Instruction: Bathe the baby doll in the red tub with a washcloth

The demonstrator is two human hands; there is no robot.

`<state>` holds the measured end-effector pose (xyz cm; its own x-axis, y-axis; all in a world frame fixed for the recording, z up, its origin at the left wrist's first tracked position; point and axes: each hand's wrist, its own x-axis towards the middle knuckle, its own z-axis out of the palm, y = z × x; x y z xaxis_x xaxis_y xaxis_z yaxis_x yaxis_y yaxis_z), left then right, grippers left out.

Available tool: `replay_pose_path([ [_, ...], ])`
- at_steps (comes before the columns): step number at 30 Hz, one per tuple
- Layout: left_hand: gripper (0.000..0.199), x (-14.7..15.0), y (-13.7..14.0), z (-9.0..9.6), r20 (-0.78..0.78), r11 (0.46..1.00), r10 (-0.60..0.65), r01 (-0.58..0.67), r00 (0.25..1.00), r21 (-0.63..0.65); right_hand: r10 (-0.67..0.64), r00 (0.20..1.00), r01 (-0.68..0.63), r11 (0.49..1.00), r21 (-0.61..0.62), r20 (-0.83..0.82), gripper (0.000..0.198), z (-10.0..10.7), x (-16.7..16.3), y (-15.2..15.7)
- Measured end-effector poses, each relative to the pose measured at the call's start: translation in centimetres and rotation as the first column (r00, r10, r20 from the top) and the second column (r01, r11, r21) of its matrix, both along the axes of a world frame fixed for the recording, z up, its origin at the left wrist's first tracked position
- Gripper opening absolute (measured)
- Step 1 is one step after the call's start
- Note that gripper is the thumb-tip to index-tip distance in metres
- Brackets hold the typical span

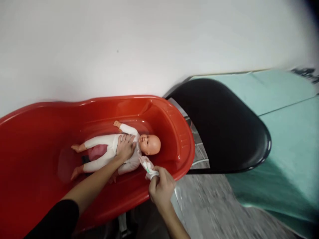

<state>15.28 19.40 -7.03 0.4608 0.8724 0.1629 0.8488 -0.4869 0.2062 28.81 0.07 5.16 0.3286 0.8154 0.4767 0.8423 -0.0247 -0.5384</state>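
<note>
A bald baby doll [150,145] in white clothing lies on its back in a red baby bathtub [185,141], its head toward the tub's right end. My left hand [126,146] rests flat on the doll's chest, fingers spread. Close to the tub's near rim, my right hand [162,186] pinches a crumpled white strip, perhaps cloth, with a green mark [148,168]. The strip reaches up toward the doll's neck; whether it is fastened there I cannot tell. Beneath the doll's legs is a pinkish-red thing [97,152], partly covered.
Right of the tub is a black chair seat [219,126], its edge close to the tub's rim. Beyond it hangs green cloth [286,132]. A white wall [99,43] rises behind the tub, and grey floor [204,205] shows at lower right.
</note>
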Motion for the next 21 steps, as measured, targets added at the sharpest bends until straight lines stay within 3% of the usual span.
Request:
replay_pose_path([
  [8, 0.053, -0.3, -1.8, -1.5, 0.002, 0.997, -0.025, 0.025, 1.000, -0.077, -0.007, 1.000, 0.009, 0.996, -0.094, 0.024, 0.025, -1.3, -0.5, -1.1],
  [14, 0.048, -0.6, -1.8, 1.6, 0.093, 0.985, 0.019, -0.003, 0.995, -0.173, -0.060, 0.993, 0.070, 0.993, -0.093, 0.106, 0.025, -1.3, -0.4, -0.8],
  [17, 0.050, -2.8, -3.9, 2.5, 0.105, 0.988, 0.032, -0.016, 0.994, -0.155, -0.073, 0.985, 0.092, 0.989, -0.117, 0.159, 0.025, -1.3, -0.3, -0.5],
  [21, 0.037, -7.6, -8.3, 0.9, -0.021, 0.980, 0.043, -0.046, 0.999, -0.196, -0.104, 0.971, 0.147, 0.970, -0.194, 0.215, 0.021, -1.0, -0.4, -0.4],
])
